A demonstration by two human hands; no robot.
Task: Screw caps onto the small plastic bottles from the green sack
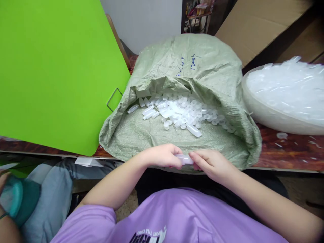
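Observation:
Between my two hands, just in front of the sack's mouth, is a translucent white plastic tube (pixel 185 159). My left hand (pixel 165 156) is closed round its left end. The fingers of my right hand (pixel 211 162) pinch its right end. Beyond them a pale green woven sack (pixel 136 135) lies on its side with its mouth towards me. Inside it is a heap of small white plastic caps (pixel 184 111) and short flat-ended tubes (pixel 149 113). One tube (pixel 193 130) lies apart at the front of the heap.
A large white bowl (pixel 268 111) piled with translucent plastic pieces stands on the right of the reddish table (pixel 286 152). A bright green panel (pixel 58 74) blocks the left side. Cardboard (pixel 255 30) leans behind. Another person's jeans-clad leg (pixel 55 195) is at lower left.

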